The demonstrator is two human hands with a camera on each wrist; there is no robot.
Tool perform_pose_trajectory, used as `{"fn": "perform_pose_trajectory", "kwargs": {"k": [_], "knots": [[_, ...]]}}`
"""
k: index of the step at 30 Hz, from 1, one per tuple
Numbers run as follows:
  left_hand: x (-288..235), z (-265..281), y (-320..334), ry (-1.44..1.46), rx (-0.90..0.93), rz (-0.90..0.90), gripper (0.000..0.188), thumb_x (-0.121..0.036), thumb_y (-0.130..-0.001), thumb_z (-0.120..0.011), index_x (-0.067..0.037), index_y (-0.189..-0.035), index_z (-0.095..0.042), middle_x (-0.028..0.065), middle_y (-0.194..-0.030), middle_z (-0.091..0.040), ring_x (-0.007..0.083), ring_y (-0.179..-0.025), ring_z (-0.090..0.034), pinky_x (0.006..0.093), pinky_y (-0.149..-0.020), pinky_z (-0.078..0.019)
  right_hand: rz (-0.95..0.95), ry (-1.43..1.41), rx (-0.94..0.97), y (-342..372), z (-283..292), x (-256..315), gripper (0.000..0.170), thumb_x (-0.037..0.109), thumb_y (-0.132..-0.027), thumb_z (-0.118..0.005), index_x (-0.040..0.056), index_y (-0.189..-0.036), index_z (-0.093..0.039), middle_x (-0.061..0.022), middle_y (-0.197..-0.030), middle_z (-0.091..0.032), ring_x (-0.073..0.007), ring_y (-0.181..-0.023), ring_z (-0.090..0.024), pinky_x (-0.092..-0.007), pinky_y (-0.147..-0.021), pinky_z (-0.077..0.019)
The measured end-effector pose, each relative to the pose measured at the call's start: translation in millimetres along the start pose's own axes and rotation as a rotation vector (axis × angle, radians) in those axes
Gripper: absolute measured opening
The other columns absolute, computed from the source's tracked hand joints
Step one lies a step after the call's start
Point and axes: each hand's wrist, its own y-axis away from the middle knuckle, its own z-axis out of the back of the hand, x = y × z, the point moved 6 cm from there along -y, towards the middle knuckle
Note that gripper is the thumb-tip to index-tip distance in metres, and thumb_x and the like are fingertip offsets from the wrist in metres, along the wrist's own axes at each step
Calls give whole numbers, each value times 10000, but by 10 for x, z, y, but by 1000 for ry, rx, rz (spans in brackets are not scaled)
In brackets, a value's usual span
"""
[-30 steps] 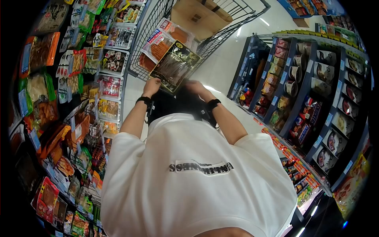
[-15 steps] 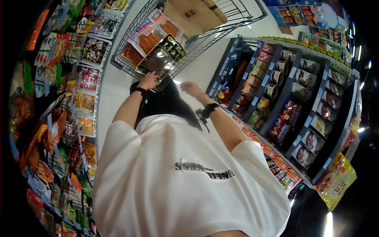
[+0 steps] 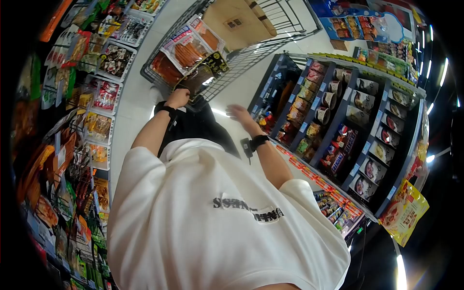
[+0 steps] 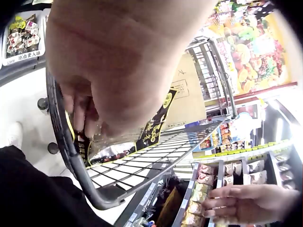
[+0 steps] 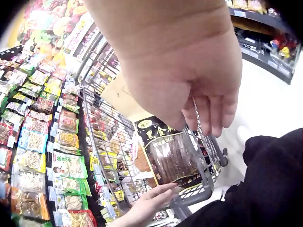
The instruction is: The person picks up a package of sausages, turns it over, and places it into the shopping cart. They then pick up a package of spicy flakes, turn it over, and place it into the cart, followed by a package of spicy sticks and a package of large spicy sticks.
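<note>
A black package with gold lettering and a clear window (image 5: 170, 156) lies in the near end of the wire shopping cart (image 3: 256, 50). Dark brown strips show through its window. My left hand (image 3: 179, 98) is at the cart's near end, right by the package's lower edge; its fingers look extended in the right wrist view. Off to the right, my right hand (image 3: 241, 117) is in the air beside the cart, fingers loose, holding nothing. Beneath and beside the black package are a white-and-orange food pack (image 3: 187, 52) and a reddish-brown one (image 3: 166, 66).
A brown cardboard box (image 3: 237, 24) stands at the cart's far end. Shelves with hanging snack packs and white trays (image 3: 116, 60) line the left side. On the right stands a dark shelf unit (image 3: 314, 104) with cups and bags. Pale floor (image 3: 133, 104) separates the cart from the shelves.
The black package has settled lower into the cart. My right hand has come away from it to the right. My left hand stays close by its near edge.
</note>
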Motion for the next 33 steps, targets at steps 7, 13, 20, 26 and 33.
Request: {"fn": "perform_pose_trajectory", "kwargs": {"k": [7,13,20,26,33], "knots": [[426,405,513,-478,-416,-204,322,-114,-829,-538,-97,-1131,-648,120,-1339,-480,275,-1322,-335,474,-1103,-202,39,2,78,-169,-494,-48,411,293,-941,-520,33,-1260,-513,-89,-1207,-589,-201,-1073,-571,-326,-923,-429],[500,463,689,-273,-394,-205,386,-83,-815,-545,-83,-1197,-599,113,-1387,-441,270,-1362,-287,440,-1094,-257,210,411,75,-357,-898,36,439,223,-877,-591,-3,-1249,-533,-123,-1165,-618,-227,-1009,-611,-335,-881,-463],[816,219,1143,188,-504,48,274,-152,-866,-524,-45,-1092,-637,164,-1097,-629,352,-1012,-584,413,-907,-455,426,859,154,-608,-1165,-168,590,254,-830,-618,-10,-1326,-440,-215,-1299,-515,-328,-1156,-537,-383,-971,-423],[1741,-662,2139,198,-579,182,301,-271,-891,-475,-62,-1021,-650,179,-1050,-640,352,-1008,-587,420,-891,-458,737,904,236,-834,-1035,-504,608,226,-806,-643,20,-1336,-427,-212,-1449,-323,-354,-1341,-314,-386,-1096,-288],[2284,-1119,3607,375,-796,422,290,-243,-880,-551,-36,-1057,-649,134,-980,-674,237,-863,-648,337,-783,-503,722,1051,227,-763,-1010,-547,635,215,-781,-647,-11,-1330,-419,-226,-1425,-341,-381,-1328,-315,-405,-1090,-300]]}}
